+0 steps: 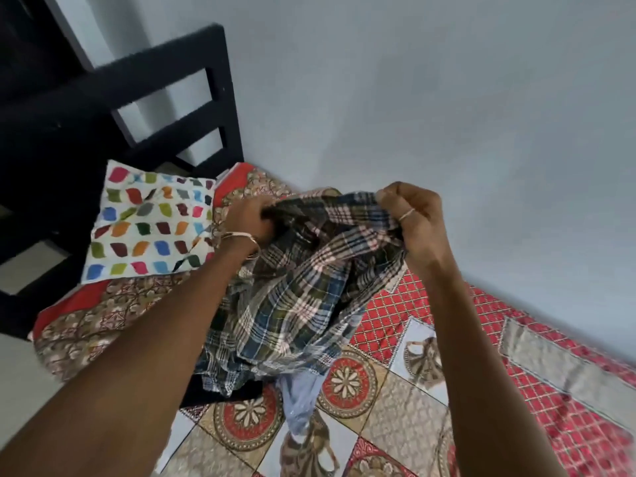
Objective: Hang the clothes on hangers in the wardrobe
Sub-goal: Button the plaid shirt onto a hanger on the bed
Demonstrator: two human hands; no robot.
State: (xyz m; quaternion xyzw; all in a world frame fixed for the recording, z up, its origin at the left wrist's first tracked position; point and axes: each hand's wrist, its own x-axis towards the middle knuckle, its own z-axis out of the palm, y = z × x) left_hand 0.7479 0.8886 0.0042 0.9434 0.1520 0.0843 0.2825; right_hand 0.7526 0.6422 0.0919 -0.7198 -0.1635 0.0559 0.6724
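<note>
- Left hand, centre-left of frame, fingers curled into plaid shirt, gripping bunched cloth near its upper edge; bangle on wrist.
- Right hand, centre-right, pinching same shirt's top edge between thumb and curled fingers; ring on one finger.
- Shirt stretched between both hands, rest hanging crumpled down to bedspread at frame centre.
- Under shirt, lower centre: pale blue garment and dark garment, lying on bed, apart from both hands.
- Left of centre: patterned pillow; upper left: dark headboard.
- No hanger or wardrobe in view.
- Judged early stage: shirt only lifted and being sorted out, not yet on hanger; at least two more garments left on bed; hanging step wholly ahead.
</note>
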